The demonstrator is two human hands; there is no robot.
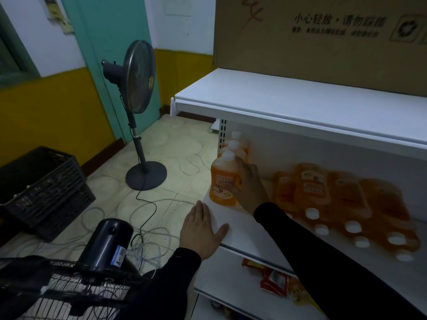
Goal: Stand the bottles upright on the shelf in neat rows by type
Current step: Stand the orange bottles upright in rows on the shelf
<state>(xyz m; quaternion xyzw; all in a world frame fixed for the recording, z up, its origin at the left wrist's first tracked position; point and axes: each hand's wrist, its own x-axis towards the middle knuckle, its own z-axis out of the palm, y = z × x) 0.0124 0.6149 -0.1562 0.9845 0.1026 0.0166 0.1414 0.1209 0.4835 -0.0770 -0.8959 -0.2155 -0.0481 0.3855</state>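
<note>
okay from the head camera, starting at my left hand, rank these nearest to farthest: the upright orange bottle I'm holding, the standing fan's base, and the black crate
From the left hand:
1. Upright orange bottle, just beyond it at the shelf's left end, held by the right hand.
2. Fan base, on the floor, farther left.
3. Black crate, far left.

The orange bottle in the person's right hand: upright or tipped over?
Upright. The orange bottle stands on the shelf, white cap on top, right hand around it.

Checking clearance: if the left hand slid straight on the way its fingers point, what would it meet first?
Probably the upright bottle that the right hand holds; depth is unclear, and the left hand lies flat on the shelf.
</note>
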